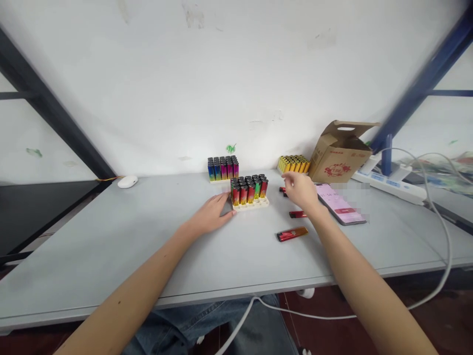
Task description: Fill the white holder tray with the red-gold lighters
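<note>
Grey desk [111, 251], white wall [236, 74] behind, left hand [209, 214] open beside lighter tray [251, 205], right hand [301, 192] open

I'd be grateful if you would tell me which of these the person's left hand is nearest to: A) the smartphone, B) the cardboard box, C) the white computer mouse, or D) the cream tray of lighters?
D: the left hand lies flat on the desk, its fingertips at the corner of the cream tray of rainbow-coloured lighters.
</note>
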The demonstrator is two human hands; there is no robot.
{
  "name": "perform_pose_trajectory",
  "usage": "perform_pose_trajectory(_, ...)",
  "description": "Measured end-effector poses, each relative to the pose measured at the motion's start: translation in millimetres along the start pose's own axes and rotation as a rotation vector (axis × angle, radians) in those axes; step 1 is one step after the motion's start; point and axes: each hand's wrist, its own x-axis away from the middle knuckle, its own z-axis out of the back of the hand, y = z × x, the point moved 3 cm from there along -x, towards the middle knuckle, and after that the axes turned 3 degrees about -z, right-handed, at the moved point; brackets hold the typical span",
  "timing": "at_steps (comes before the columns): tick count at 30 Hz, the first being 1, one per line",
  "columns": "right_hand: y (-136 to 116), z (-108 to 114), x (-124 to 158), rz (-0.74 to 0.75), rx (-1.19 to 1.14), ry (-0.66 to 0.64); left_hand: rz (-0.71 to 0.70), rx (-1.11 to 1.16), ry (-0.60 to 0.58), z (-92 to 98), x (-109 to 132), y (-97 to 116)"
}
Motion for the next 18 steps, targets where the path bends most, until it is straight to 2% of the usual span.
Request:
perform_pose_trajectory(2,7,-2,0,-0.131,0.129,-0.130,-0.005,0.002,0.004,0.5,0,0)
perform_pose_trajectory(5,6,-4,3,-0.198,0.254,-0.231,-0.011,-0.001,0.007,1.3,0,1)
perform_pose_trajectory(12,4,3,3,-0.228,0.277,-0.215,-0.004,-0.006,0.008,-0.7,0,0)
perform_pose_trajectory(15,1,5,3,-0.193,0.257,-0.223,0.003,-0.009,0.005,-0.8,1,0)
perform_pose_trajectory(18,-7,3,4,-0.077,0.156,-0.301,0.003,-0.010,0.006,0.5,1,0)
